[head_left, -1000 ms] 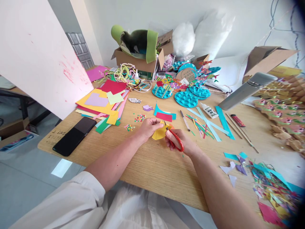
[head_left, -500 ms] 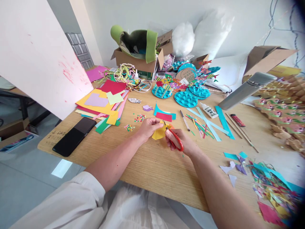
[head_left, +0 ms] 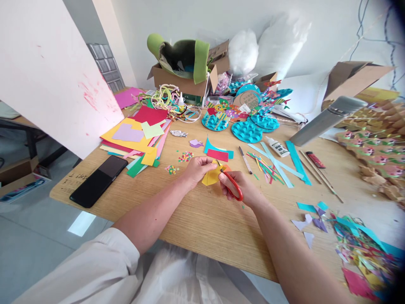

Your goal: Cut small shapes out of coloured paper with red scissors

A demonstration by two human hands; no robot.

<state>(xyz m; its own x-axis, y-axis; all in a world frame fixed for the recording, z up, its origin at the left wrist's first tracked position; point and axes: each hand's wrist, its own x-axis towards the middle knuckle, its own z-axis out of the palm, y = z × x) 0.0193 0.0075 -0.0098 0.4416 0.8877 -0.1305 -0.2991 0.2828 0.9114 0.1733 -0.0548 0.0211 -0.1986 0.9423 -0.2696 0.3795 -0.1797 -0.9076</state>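
Pinched in my left hand (head_left: 199, 169) is a piece of yellow paper (head_left: 209, 178), held just above the table. My right hand (head_left: 238, 188) grips red-handled scissors (head_left: 234, 188), whose blades are at the yellow paper. An orange patch shows behind the paper, partly hidden by my fingers. Beyond my hands lie a red paper strip (head_left: 217, 155) and a teal paper piece (head_left: 226, 152). Small coloured paper bits (head_left: 185, 156) and a purple paper fish shape (head_left: 196, 143) are near my left hand.
A black phone (head_left: 98, 181) and stacked coloured paper (head_left: 126, 139) lie on the left. Blue scalloped discs (head_left: 247, 131) stand at the back. To the right are a glue bottle (head_left: 277, 146), a pen (head_left: 245, 160), a grey flask (head_left: 327, 120) and paper scraps (head_left: 363, 249).
My right hand and the scissors have shifted very slightly to the left. My left hand and the yellow paper stay nearly in place.
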